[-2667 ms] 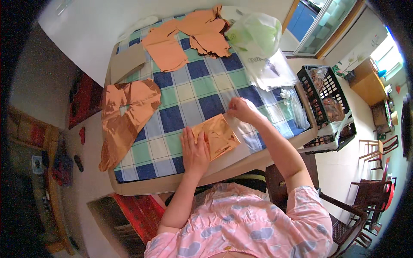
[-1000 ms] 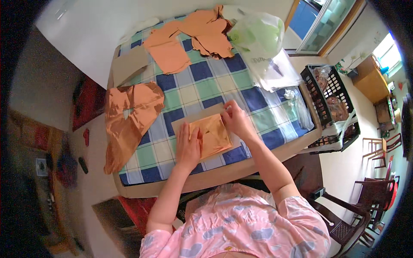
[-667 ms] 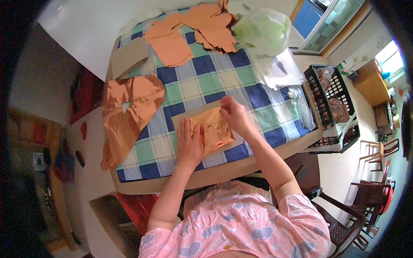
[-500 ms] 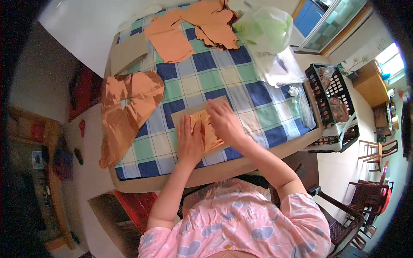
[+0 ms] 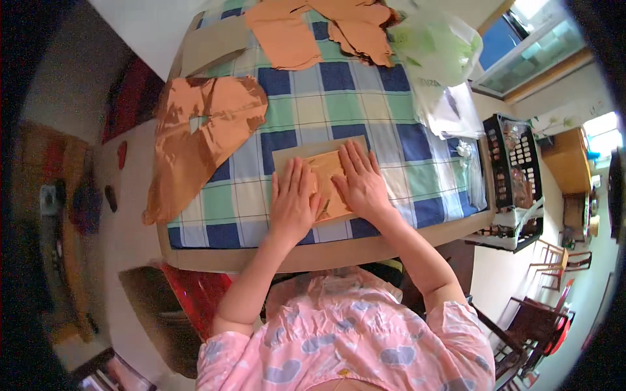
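Both hands lie on a shiny copper-coloured foil piece (image 5: 334,199) at the near middle of the table. Beneath the foil, a tan cardboard piece (image 5: 285,156) shows along its far and left edges. My left hand (image 5: 293,199) rests flat, fingers stretched out, over the foil's left side. On the right side my right hand (image 5: 362,186) presses down with its fingers outstretched. Between the hands a strip of foil is visible, slightly creased. A large crumpled copper foil sheet (image 5: 228,111) with a small hole lies to the left, overhanging the table edge.
A blue, green and white checked cloth (image 5: 313,117) covers the table. More copper sheets (image 5: 287,39) lie at the far side, beside a tan board (image 5: 212,45). At far right are a plastic bag (image 5: 443,45) and clear plastic sheets (image 5: 456,114). A black crate (image 5: 518,153) stands beyond the right edge.
My right hand has moved from fingertips at the foil's upper middle to lying flat on its right side. My left hand still lies on the left. The view has shifted slightly.
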Available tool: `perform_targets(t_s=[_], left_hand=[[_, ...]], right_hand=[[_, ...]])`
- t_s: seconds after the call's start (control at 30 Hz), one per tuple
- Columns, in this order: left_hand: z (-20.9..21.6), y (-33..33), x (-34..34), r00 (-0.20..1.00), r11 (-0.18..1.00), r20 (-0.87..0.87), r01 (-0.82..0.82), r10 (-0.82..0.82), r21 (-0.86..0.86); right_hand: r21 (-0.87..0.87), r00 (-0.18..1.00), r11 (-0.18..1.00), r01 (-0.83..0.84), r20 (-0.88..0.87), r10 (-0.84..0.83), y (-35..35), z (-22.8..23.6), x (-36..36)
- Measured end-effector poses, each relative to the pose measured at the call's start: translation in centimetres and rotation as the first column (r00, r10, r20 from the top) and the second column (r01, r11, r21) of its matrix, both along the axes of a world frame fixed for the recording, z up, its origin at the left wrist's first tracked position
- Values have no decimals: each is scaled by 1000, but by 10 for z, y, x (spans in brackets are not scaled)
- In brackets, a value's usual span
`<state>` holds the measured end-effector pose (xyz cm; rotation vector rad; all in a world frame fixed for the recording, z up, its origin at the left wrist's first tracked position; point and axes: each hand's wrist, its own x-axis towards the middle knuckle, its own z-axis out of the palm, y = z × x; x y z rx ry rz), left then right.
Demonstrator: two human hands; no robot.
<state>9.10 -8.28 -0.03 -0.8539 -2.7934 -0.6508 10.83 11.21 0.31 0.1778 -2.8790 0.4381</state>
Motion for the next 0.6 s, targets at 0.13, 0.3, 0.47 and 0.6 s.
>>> perform_targets(t_s=[0.13, 0.3, 0.47, 0.6], left_hand=[[5, -12, 1, 1000, 998, 26, -8, 10, -61], [21, 5, -14, 988, 985, 106, -97, 113, -146], [-5, 40, -16, 999, 999, -2, 50, -50, 14], [-10, 41, -14, 998, 996, -11, 69, -69, 51]], right_hand=[[53, 1000, 998, -22, 22, 21, 0, 4, 0], [36, 999, 999, -32, 8, 31, -3, 8, 1], [37, 999, 998, -43, 9, 43, -2, 6, -1], [34, 998, 999, -20, 63, 18, -2, 4, 1]])
